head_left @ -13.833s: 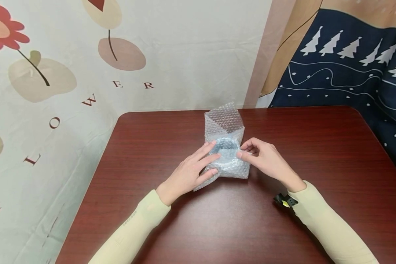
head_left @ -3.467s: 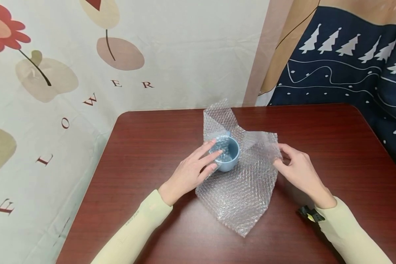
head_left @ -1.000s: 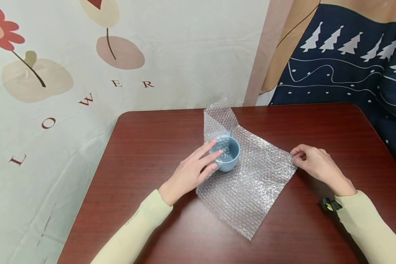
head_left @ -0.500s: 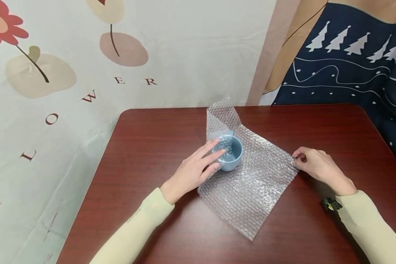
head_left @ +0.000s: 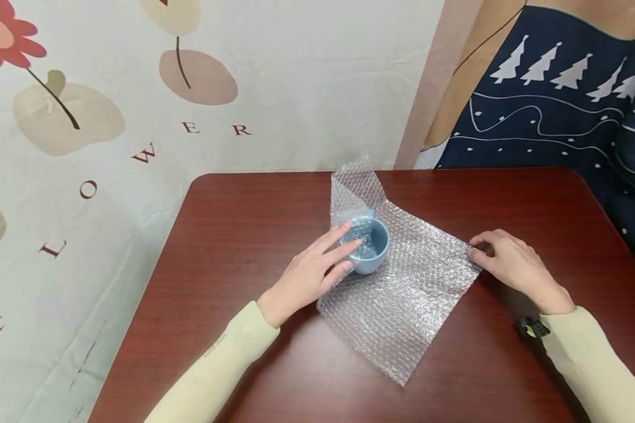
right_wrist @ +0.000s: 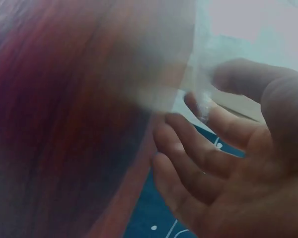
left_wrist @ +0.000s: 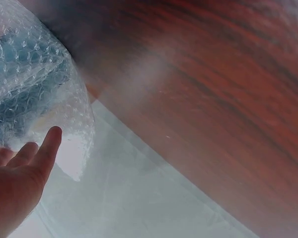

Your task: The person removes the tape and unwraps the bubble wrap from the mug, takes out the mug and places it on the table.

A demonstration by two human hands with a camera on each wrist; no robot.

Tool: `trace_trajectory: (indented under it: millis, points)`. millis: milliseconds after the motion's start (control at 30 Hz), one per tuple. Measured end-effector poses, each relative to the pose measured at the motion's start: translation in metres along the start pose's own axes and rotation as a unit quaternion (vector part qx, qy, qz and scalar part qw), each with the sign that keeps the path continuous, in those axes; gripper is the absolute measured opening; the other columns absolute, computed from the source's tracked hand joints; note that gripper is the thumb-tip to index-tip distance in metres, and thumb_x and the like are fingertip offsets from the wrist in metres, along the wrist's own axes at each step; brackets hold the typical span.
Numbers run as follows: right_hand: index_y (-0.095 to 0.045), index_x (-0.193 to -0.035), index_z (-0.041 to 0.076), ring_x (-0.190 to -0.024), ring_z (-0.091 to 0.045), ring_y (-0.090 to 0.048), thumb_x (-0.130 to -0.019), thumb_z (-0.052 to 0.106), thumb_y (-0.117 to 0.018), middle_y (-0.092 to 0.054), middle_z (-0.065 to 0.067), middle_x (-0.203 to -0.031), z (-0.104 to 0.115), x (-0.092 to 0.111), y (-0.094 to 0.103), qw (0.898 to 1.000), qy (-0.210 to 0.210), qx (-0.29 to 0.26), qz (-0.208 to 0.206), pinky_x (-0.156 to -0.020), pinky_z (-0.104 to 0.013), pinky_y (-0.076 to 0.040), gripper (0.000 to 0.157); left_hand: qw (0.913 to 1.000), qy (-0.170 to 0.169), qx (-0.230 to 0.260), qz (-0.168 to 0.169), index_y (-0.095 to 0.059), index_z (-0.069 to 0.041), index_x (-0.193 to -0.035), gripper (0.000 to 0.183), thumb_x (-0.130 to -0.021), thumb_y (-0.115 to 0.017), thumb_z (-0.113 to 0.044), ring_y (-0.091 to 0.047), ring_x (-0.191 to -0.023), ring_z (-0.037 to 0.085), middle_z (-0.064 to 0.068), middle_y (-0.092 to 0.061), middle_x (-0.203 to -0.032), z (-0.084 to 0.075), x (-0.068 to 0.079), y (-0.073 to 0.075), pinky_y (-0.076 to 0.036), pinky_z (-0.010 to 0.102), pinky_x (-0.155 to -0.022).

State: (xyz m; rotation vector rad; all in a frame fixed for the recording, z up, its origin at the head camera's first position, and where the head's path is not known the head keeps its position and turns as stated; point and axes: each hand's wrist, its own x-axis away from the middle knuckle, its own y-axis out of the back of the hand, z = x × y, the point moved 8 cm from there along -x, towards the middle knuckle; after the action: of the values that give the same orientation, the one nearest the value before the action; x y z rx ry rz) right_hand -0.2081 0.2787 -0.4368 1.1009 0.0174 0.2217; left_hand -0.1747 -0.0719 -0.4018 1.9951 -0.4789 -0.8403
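Note:
A light blue cup (head_left: 380, 247) stands upright on a sheet of bubble wrap (head_left: 402, 305), which lies spread out to its right and front. Part of the wrap still folds over the cup's left side and dips into its mouth; another flap sticks up behind. My left hand (head_left: 304, 276) rests on that folded part with its fingers extended and spread at the cup's left rim. On the right, my right hand (head_left: 515, 267) pinches the sheet's right corner between thumb and index finger. The right wrist view shows this wrap edge between thumb (right_wrist: 243, 79) and forefinger.
Everything lies on a dark red-brown wooden table (head_left: 233, 235). A pale cloth (head_left: 307, 76) with flower prints hangs behind and to the left, and a navy cloth (head_left: 550, 117) with white trees hangs at the back right.
The wrap that covered the cup has been drawn off to the right and flattened by my right hand, exposing the cup. My left hand has stayed in place. Over the last second little has moved.

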Motion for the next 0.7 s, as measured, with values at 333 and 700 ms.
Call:
trace_trajectory:
  millis: [333,700]
  points:
    - [-0.065,-0.130,-0.001,-0.125,-0.050,-0.052,-0.094,0.015,-0.069,-0.051,-0.027,-0.147,0.037,0.009,0.021,0.989,0.051,-0.007,-0.138,-0.089,-0.071,-0.047,0.040,1.0000,0.008,0.002,0.002,-0.056,-0.019,-0.151,0.048,-0.106,-0.061,-0.033,-0.035,-0.152,0.024,0.001,-0.031,-0.168,0.001,0.000,0.000,-0.050,0.049,-0.106]
    - [-0.060,-0.142,0.006,-0.137,-0.043,-0.049,-0.100,0.029,-0.068,-0.054,-0.019,-0.150,0.059,0.006,0.015,0.984,0.072,-0.094,-0.132,-0.104,-0.067,-0.041,0.048,0.9999,0.011,0.005,0.003,-0.056,-0.020,-0.152,0.048,-0.106,-0.061,-0.033,-0.034,-0.153,0.024,0.000,-0.031,-0.168,-0.001,0.000,0.001,-0.050,0.050,-0.105]
